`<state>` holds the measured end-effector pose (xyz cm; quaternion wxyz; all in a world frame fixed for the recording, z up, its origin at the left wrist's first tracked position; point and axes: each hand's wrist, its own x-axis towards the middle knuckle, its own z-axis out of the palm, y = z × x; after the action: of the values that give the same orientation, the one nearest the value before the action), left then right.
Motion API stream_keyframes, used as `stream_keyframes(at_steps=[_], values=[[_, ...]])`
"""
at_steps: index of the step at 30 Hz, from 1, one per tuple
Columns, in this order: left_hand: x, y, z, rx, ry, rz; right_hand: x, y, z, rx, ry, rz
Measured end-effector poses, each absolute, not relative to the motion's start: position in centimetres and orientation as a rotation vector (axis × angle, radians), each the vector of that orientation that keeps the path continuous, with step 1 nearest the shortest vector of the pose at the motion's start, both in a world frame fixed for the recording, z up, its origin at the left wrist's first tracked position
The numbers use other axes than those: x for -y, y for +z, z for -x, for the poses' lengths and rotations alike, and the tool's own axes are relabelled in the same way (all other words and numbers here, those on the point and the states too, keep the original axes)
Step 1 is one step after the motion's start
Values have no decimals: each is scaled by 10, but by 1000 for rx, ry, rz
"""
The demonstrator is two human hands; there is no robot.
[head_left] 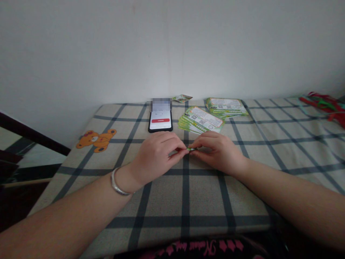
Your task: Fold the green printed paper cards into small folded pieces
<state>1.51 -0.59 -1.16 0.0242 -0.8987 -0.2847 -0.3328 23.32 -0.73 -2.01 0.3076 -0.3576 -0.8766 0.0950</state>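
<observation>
My left hand (157, 153) and my right hand (217, 151) meet at the middle of the checked cloth. Both pinch a small folded green paper piece (191, 149) between thumbs and fingertips, just above the cloth. A silver bangle (117, 183) circles my left wrist. Just beyond my hands lies a fanned stack of green printed leaflets (201, 119), with a second stack (225, 107) behind it to the right. A black phone (160, 120) with a lit white screen and a red button lies beyond my left hand.
The checked cloth (188, 194) covers a table against a white wall. An orange bear print (96, 139) marks its left side. A crumpled green scrap (182, 98) lies near the wall. Red and green strips (327, 104) lie far right. Dark furniture stands left.
</observation>
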Motion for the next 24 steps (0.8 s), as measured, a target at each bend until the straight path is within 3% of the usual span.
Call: stream_keyframes(at_steps=[24], values=[[4, -14, -15, 903, -1000, 2901, 11, -18, -231, 2284, 284, 813]])
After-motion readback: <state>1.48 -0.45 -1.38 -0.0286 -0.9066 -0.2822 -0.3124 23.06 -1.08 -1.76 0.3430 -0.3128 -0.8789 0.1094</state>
